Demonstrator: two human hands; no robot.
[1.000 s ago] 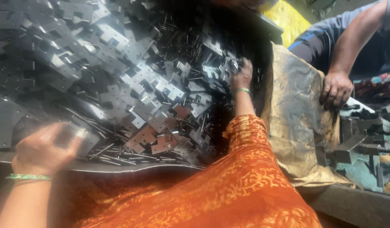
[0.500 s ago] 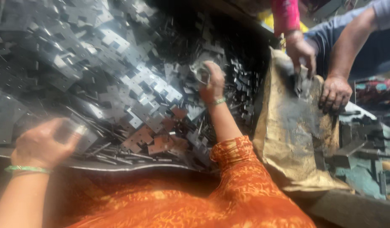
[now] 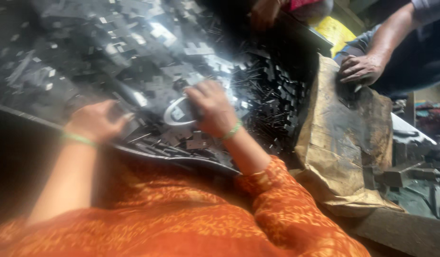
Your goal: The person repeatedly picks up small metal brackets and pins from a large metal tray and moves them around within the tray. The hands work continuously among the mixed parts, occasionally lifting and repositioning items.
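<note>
1. Pulled back from two o'clock to centre: right hand (image 3: 211,108), fingers curled around a curved metal strip (image 3: 175,113).
2. Closed at nine o'clock on the metal pieces (image 3: 148,57): left hand (image 3: 97,121), contents unclear.

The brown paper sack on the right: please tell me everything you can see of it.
The brown paper sack is crumpled, stained dark and looks greasy. It stands slumped, right of the heap of small grey metal pieces, with its lower edge folded on the bench. Another person's hand rests on its top edge. Its contents cannot be seen.
</note>
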